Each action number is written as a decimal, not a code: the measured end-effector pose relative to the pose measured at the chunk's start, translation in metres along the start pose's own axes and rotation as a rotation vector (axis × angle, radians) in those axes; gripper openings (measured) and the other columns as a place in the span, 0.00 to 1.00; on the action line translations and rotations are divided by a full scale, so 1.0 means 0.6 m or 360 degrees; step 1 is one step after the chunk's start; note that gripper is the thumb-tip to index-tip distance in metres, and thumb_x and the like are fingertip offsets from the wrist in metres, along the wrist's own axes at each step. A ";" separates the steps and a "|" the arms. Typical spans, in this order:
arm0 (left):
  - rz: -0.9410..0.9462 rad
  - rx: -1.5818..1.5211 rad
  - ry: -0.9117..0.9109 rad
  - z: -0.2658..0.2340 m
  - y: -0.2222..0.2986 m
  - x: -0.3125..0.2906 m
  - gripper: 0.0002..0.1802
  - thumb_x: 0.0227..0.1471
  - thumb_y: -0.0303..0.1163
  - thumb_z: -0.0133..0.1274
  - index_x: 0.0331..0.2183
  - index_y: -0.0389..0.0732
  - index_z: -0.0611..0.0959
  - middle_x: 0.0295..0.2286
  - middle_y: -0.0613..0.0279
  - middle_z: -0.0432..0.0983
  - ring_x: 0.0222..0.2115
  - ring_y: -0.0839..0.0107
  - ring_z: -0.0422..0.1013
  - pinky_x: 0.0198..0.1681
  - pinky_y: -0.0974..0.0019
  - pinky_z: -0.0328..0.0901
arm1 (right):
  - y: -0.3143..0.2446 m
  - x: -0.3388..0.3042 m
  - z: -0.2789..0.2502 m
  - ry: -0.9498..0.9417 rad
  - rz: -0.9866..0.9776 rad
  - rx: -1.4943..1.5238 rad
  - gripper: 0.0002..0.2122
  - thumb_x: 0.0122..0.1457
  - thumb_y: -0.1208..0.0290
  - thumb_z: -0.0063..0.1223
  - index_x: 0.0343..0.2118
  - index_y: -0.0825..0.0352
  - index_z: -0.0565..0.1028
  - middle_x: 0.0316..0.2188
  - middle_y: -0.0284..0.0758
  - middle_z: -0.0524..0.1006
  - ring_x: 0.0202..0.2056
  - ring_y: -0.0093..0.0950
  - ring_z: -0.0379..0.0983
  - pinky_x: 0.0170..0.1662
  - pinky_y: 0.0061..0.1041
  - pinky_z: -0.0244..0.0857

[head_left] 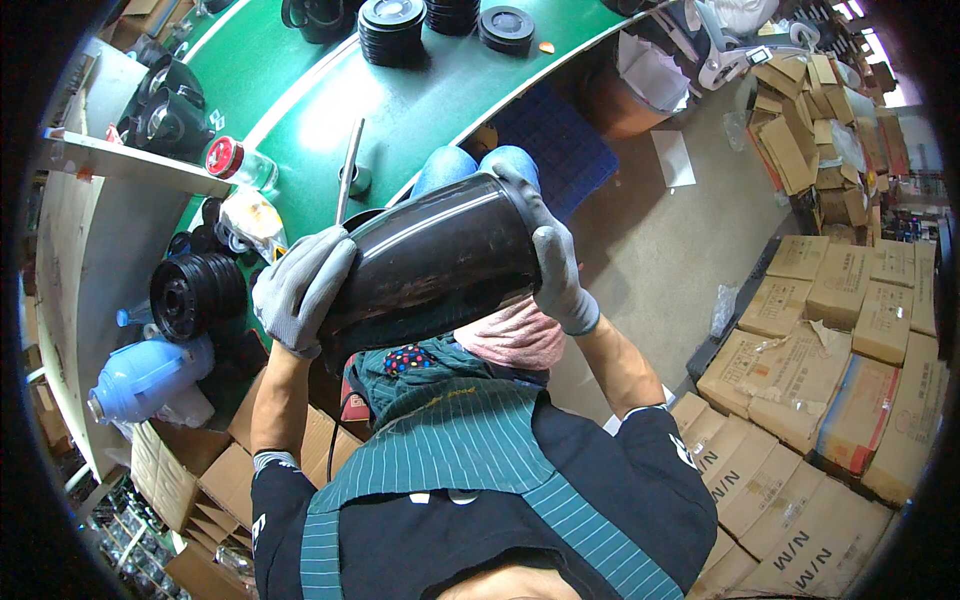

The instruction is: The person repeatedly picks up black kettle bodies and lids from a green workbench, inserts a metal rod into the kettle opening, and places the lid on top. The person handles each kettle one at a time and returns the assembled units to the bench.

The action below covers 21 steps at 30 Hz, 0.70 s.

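Observation:
A large glossy black tapered cylinder (440,258), like a plastic housing, lies sideways above my lap between my two hands. My left hand (308,285), in a grey work glove, is closed on its left end. At the opposite end my right hand (552,255), gloved the same way, wraps round the rim with the fingers along the far edge. Just beyond my left hand a thin metal rod (351,165) slants up beside a small green cup (360,182) on the bench. The inside of the cylinder is hidden.
Stacked black discs (390,30) stand on the green bench (420,110). To the left are a red-lidded jar (240,162), black ribbed rings (195,295) and a blue bottle-like container (150,380). Cardboard boxes (800,370) fill the right; a blue crate (560,140) sits below the bench.

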State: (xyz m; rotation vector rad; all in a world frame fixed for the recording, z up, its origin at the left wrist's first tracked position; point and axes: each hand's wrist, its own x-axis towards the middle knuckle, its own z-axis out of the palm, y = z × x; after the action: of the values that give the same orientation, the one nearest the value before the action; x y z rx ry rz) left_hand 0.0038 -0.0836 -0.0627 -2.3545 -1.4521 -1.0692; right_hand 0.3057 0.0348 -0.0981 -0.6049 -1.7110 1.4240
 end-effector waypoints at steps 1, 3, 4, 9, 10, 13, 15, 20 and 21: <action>-0.0012 -0.0004 -0.0002 0.000 0.000 0.000 0.19 0.56 0.28 0.57 0.49 0.33 0.88 0.44 0.45 0.86 0.45 0.52 0.84 0.51 0.53 0.78 | 0.001 0.000 -0.001 -0.0014 0.0009 0.0008 0.42 0.75 0.38 0.31 0.72 0.78 0.60 0.69 0.51 0.68 0.70 0.40 0.63 0.72 0.34 0.53; -0.0034 -0.0015 -0.0006 0.002 0.000 0.000 0.19 0.55 0.28 0.58 0.49 0.33 0.88 0.44 0.45 0.86 0.45 0.52 0.84 0.51 0.53 0.78 | 0.000 0.004 -0.003 -0.0015 0.0053 0.0000 0.42 0.74 0.38 0.34 0.72 0.78 0.60 0.69 0.51 0.68 0.70 0.39 0.63 0.72 0.34 0.53; -0.0051 -0.0002 -0.0009 0.003 -0.001 0.000 0.20 0.55 0.28 0.58 0.49 0.33 0.88 0.44 0.45 0.86 0.45 0.52 0.84 0.51 0.54 0.78 | -0.003 0.009 -0.003 -0.0003 0.0088 -0.0017 0.42 0.74 0.38 0.37 0.73 0.77 0.59 0.68 0.51 0.69 0.70 0.38 0.64 0.72 0.34 0.54; -0.0047 0.0122 -0.0119 0.003 -0.008 -0.019 0.21 0.54 0.29 0.58 0.50 0.38 0.88 0.46 0.48 0.85 0.46 0.52 0.84 0.49 0.54 0.79 | -0.045 0.026 0.012 -0.0088 0.0656 -0.0123 0.46 0.61 0.54 0.68 0.75 0.72 0.56 0.61 0.48 0.74 0.63 0.34 0.68 0.68 0.33 0.59; -0.0068 0.0102 -0.0124 0.006 -0.007 -0.020 0.21 0.54 0.29 0.58 0.50 0.38 0.88 0.46 0.48 0.85 0.46 0.52 0.84 0.49 0.54 0.79 | -0.054 0.030 0.024 -0.0060 0.0651 -0.0246 0.46 0.59 0.57 0.72 0.74 0.73 0.58 0.59 0.47 0.77 0.60 0.33 0.73 0.65 0.32 0.64; -0.0074 0.0078 -0.0098 0.016 -0.014 -0.023 0.21 0.55 0.30 0.58 0.50 0.38 0.88 0.46 0.49 0.85 0.46 0.52 0.84 0.50 0.54 0.79 | -0.046 0.037 0.027 0.0019 0.0724 -0.0315 0.43 0.61 0.54 0.69 0.72 0.74 0.61 0.56 0.49 0.80 0.57 0.35 0.77 0.63 0.31 0.67; -0.0099 0.0017 -0.0110 0.019 -0.013 -0.023 0.21 0.55 0.29 0.58 0.51 0.37 0.88 0.46 0.49 0.85 0.46 0.52 0.84 0.50 0.54 0.79 | -0.047 0.039 0.028 0.0047 0.0798 -0.0313 0.40 0.64 0.54 0.66 0.70 0.76 0.63 0.56 0.52 0.80 0.58 0.36 0.78 0.64 0.31 0.66; -0.0121 0.0034 -0.0134 0.020 -0.013 -0.036 0.21 0.55 0.29 0.59 0.50 0.37 0.88 0.46 0.49 0.85 0.46 0.53 0.84 0.49 0.55 0.79 | -0.016 0.028 0.030 0.0055 0.0532 -0.0446 0.28 0.72 0.62 0.56 0.67 0.78 0.67 0.59 0.55 0.78 0.59 0.39 0.78 0.63 0.32 0.66; -0.0132 0.0037 -0.0139 0.020 -0.014 -0.036 0.21 0.55 0.29 0.59 0.50 0.37 0.88 0.46 0.49 0.85 0.45 0.53 0.84 0.49 0.55 0.79 | -0.006 0.026 0.026 0.0018 0.0431 -0.0507 0.27 0.72 0.65 0.55 0.68 0.78 0.67 0.59 0.54 0.78 0.59 0.39 0.78 0.63 0.32 0.67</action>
State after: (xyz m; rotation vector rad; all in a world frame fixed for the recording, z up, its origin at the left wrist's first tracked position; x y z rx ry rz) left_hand -0.0033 -0.0888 -0.0873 -2.3716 -1.5967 -0.9735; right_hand 0.2849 0.0373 -0.0907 -1.0501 -1.9186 1.3307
